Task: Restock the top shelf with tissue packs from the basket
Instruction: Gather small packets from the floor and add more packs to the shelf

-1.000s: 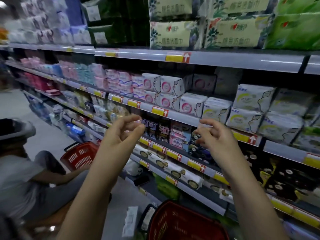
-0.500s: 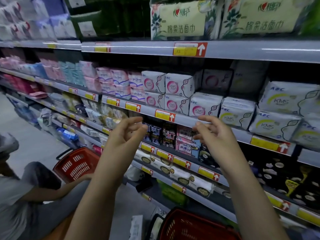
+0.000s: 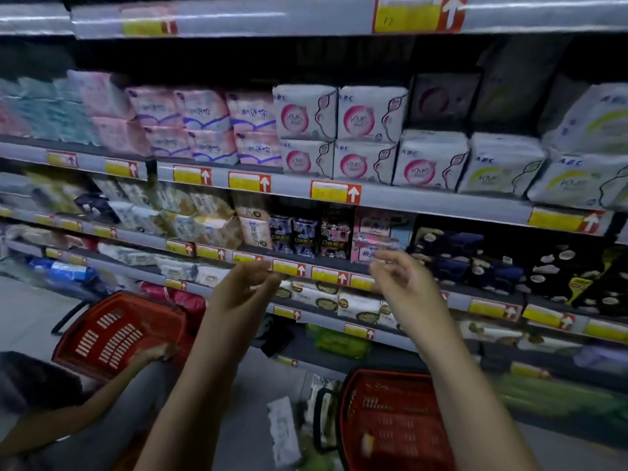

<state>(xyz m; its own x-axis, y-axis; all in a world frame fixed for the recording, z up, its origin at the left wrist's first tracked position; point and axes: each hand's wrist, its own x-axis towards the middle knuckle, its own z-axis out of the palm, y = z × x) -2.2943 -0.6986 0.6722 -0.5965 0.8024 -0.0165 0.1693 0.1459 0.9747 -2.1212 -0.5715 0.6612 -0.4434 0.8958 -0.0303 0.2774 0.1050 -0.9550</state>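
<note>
— Checked the hands?
— Found left hand point(image 3: 244, 290) and right hand point(image 3: 404, 287) raised in front of the lower shelves, apart from each other. Fingers loosely curled and released, grasping nothing.
— Located the stock?
— Found red plastic mesh basket point(image 3: 353, 413) on the floor under the right forearm. Contents were blurred; could not confirm tissue packs inside. Noted a white wrapped pack point(image 3: 283, 433) on the floor just beside it, type illegible.
— Inspected the top shelf?
— Saw only the grey top shelf rail point(image 3: 272, 18) with its yellow price tags. Goods above it were out of frame.
— Assessed progress?
— Could not verify any pack placed. Judged the work to be between loads: nothing carried, next pack not yet taken from the basket.
— Recorded anything further?
— Noted a second red basket point(image 3: 112, 334) at left, gripped by another person's hand point(image 3: 153, 355).
</note>
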